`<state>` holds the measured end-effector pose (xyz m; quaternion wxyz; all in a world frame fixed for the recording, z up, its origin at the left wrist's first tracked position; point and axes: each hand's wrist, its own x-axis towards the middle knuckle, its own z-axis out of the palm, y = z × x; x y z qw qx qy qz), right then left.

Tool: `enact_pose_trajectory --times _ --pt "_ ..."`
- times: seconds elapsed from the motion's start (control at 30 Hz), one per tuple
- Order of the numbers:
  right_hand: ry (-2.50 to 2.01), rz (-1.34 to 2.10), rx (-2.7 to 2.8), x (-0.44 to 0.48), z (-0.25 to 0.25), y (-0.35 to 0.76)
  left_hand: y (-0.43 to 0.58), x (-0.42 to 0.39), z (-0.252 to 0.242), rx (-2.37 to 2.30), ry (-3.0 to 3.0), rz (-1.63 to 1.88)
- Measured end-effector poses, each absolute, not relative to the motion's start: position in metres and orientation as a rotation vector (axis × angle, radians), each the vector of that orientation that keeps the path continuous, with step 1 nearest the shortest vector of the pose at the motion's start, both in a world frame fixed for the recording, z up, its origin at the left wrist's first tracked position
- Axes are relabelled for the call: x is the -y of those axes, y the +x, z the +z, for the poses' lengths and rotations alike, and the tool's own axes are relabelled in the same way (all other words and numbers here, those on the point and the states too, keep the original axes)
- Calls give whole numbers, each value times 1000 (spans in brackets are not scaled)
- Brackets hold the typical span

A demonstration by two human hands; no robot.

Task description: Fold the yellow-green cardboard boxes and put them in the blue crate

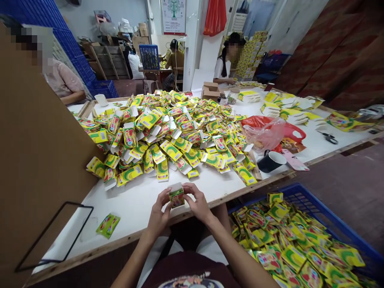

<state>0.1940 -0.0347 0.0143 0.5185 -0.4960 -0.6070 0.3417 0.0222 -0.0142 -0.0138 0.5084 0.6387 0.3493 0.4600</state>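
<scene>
Close to the table's front edge, I hold a small printed carton [177, 197] upright between both hands, its pale top flap raised. My left hand [161, 210] grips its left side with thumb and fingers. On the other side, my right hand [197, 202] pinches the carton, fingers near the flap and thumb low on the front. Whether anything is inside the carton cannot be seen. Beyond my hands lies a large heap of yellow and green cartons [171, 150], many with white flaps open. A green sachet [108, 225] rests flat on the table to the left.
A cardboard box [39, 132] and black wire frame [55, 260] stand at left. Right are a black mug [271, 161], pink phone [295, 161], red plastic bag [270, 130] and scissors [330, 138]. A blue crate [312, 196] full of cartons sits below right. Several people work beyond.
</scene>
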Motion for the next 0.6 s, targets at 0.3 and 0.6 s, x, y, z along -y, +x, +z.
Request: enact_pose_trajectory --times 0.3,0.6 --pt "-1267 678 1651 38 13 198 31 12 -11 -919 1651 1025" --pt "-1279 728 1497 5 4 192 50 -3 -6 -999 1456 1182"
